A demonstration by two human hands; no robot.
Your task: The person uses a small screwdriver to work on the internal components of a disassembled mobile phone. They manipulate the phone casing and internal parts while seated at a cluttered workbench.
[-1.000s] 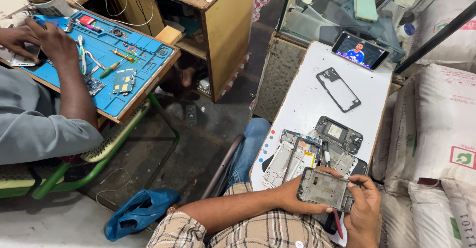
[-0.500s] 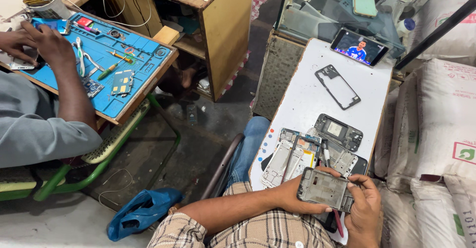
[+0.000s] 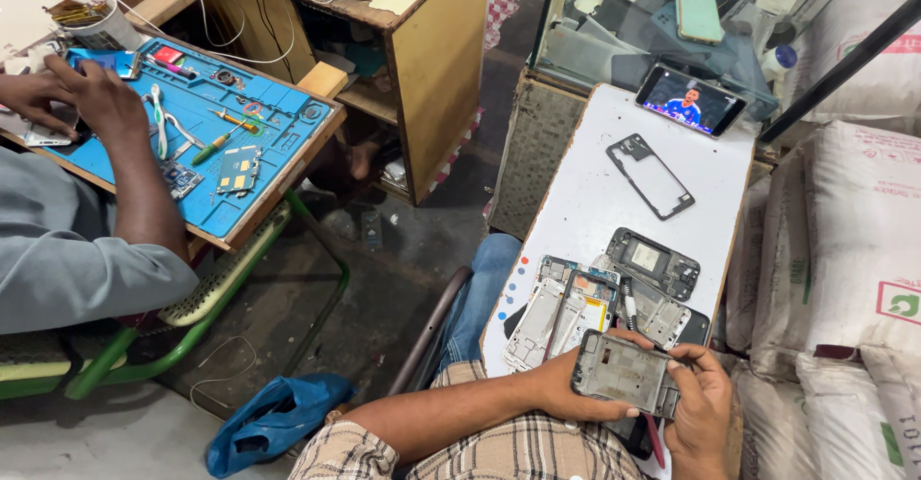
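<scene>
I hold a grey opened phone frame (image 3: pixel 624 373) in both hands at the near end of a small white table (image 3: pixel 595 192). My left hand (image 3: pixel 566 394) grips its left edge from below. My right hand (image 3: pixel 698 405) holds its right edge with the fingers curled over it; a thin red-handled tool (image 3: pixel 655 439) shows under that hand. Just beyond lie several stripped phone frames and boards (image 3: pixel 576 309), one dark frame (image 3: pixel 652 261) and a black back cover (image 3: pixel 650 175).
A phone with a lit screen (image 3: pixel 689 100) leans at the table's far end before a glass case (image 3: pixel 672 20). White sacks (image 3: pixel 854 250) are stacked on the right. At left another person's hands (image 3: pixel 86 96) work over a blue repair mat (image 3: pixel 230 125). A blue bag (image 3: pixel 273 421) lies on the floor.
My hands and the phone frame stay nearly still. The other person's hands have shifted slightly on the blue mat.
</scene>
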